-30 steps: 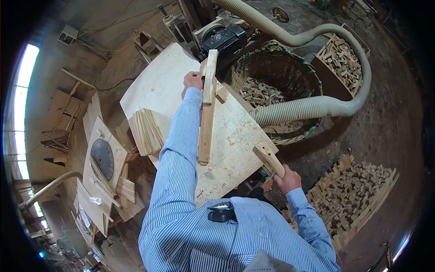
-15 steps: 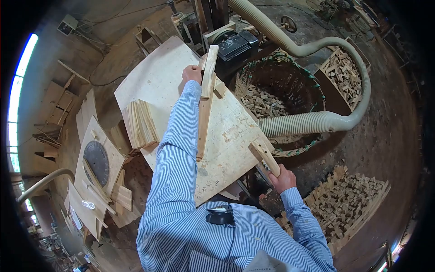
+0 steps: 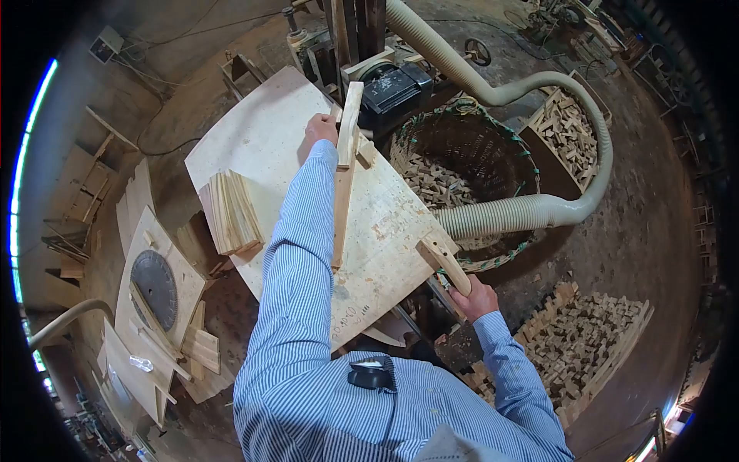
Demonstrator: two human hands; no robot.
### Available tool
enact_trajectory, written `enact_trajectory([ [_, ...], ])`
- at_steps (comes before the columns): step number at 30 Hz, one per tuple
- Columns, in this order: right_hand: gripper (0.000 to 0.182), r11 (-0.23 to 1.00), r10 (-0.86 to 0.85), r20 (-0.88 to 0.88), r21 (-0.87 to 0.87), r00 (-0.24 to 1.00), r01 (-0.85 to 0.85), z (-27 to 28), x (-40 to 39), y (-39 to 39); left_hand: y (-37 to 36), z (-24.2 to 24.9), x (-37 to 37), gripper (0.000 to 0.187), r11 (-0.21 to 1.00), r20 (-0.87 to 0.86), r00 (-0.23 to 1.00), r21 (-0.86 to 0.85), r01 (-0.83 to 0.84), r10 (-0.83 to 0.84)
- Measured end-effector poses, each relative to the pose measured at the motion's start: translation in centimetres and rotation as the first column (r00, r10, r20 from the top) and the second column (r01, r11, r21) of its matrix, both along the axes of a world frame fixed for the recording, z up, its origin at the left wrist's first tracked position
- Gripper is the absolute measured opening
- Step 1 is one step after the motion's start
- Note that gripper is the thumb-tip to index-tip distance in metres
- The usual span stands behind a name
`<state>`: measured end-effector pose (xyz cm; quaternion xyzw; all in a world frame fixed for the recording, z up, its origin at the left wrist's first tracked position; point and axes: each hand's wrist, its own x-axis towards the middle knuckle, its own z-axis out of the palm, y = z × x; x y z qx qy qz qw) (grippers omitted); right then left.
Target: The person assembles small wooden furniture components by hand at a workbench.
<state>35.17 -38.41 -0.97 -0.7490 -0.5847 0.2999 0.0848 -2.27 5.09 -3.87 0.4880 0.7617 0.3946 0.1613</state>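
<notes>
At the far end of the pale wooden board [image 3: 262, 131], my left hand [image 3: 322, 129] is closed on a small wood piece, beside an upright wooden fence [image 3: 350, 127]. My right hand [image 3: 476, 298] wraps round a wooden handle [image 3: 449, 266] at the board's right corner. A long wooden strip [image 3: 343, 215] lies on the board below the fence, and a small block [image 3: 365, 152] sits just right of it. Left of my forearm stands a stack of thin wood pieces [image 3: 231, 212].
Beyond the board are a black motor [image 3: 396, 86] and a ribbed hose [image 3: 508, 215] crossing a wicker basket [image 3: 531, 158] of offcuts. Stacked blocks [image 3: 589, 346] lie at lower right. A round blade [image 3: 154, 285] rests on a board at left.
The whole view has shifted slightly. My left hand remains by the fence and my right hand remains on the handle.
</notes>
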Motion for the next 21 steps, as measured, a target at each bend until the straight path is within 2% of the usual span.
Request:
enact_trajectory([
  [6, 0.039, 1.000, -0.003, 0.018, 0.003, 1.000, 0.003, -0.4, 1.5, -2.0, -4.5, 2.5, 2.1, 0.031, 0.992, 0.077, 0.996, -0.114, 0.055, -0.047],
  [8, 0.039, 1.000, 0.002, 0.000, 0.005, 1.000, -0.002, -0.3, 2.1, -2.9, -7.4, 4.8, 3.3, 0.035, 0.980, 0.005, 0.999, -0.196, 0.042, -0.042],
  [12, 0.037, 1.000, 0.007, 0.027, 0.017, 1.000, -0.007, -0.3, 3.0, -4.5, -10.1, 6.0, 5.5, 0.038, 0.982, -0.012, 1.000, -0.189, 0.007, -0.010],
  [14, 0.037, 0.999, 0.021, 0.039, 0.026, 0.999, -0.022, -0.4, 3.6, -5.3, -10.0, 3.9, 6.0, 0.018, 0.998, 0.185, 0.983, 0.059, -0.012, 0.001],
  [15, 0.037, 0.999, 0.019, 0.043, 0.025, 0.999, -0.020, -0.3, 3.8, -5.7, -9.7, 2.8, 6.2, 0.018, 0.998, 0.189, 0.982, 0.058, -0.010, -0.001],
  [17, 0.037, 1.000, 0.016, 0.040, -0.001, 0.999, -0.016, -0.2, 4.3, -6.4, -9.3, 1.2, 6.3, 0.019, 0.989, 0.341, 0.940, 0.135, -0.051, 0.002],
  [18, 0.037, 1.000, 0.019, 0.039, 0.002, 0.999, -0.019, -0.2, 4.4, -6.8, -9.7, 1.1, 6.3, 0.019, 0.989, 0.340, 0.940, 0.139, -0.054, 0.004],
  [20, 0.038, 1.000, 0.000, 0.023, 0.017, 1.000, -0.001, -0.4, 4.9, -7.5, -10.3, 1.2, 6.6, 0.030, 0.986, 0.631, 0.775, 0.149, -0.080, -0.032],
  [21, 0.038, 1.000, 0.001, 0.016, 0.022, 1.000, -0.001, -0.5, 5.2, -7.8, -10.7, 0.9, 6.3, 0.030, 0.985, 0.626, 0.779, 0.154, -0.080, -0.035],
])
